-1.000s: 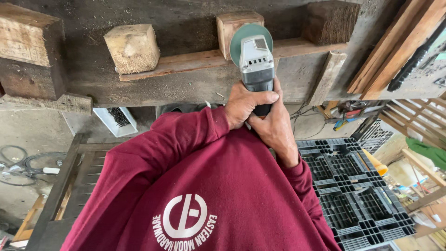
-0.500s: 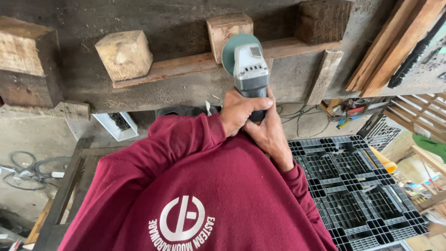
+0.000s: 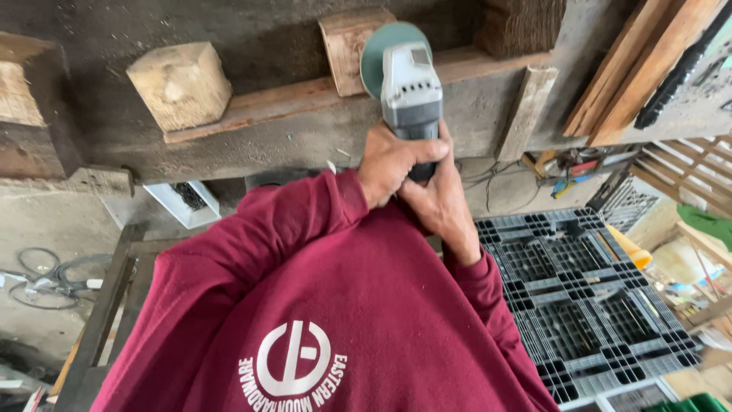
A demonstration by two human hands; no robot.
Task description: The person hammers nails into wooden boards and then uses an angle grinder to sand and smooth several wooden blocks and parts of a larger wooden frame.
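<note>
**Grinder held at the beam**

The grey angle grinder (image 3: 410,80) is gripped by both hands, left hand (image 3: 393,162) and right hand (image 3: 442,200) wrapped around its body; its disc seems to touch the wooden block (image 3: 347,42) on the plank (image 3: 267,107).

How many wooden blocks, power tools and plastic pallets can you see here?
Wooden blocks on the ledge: 4
Angle grinder, held by left hand and right hand: 1
Black plastic pallet: 1
Total: 6
</note>
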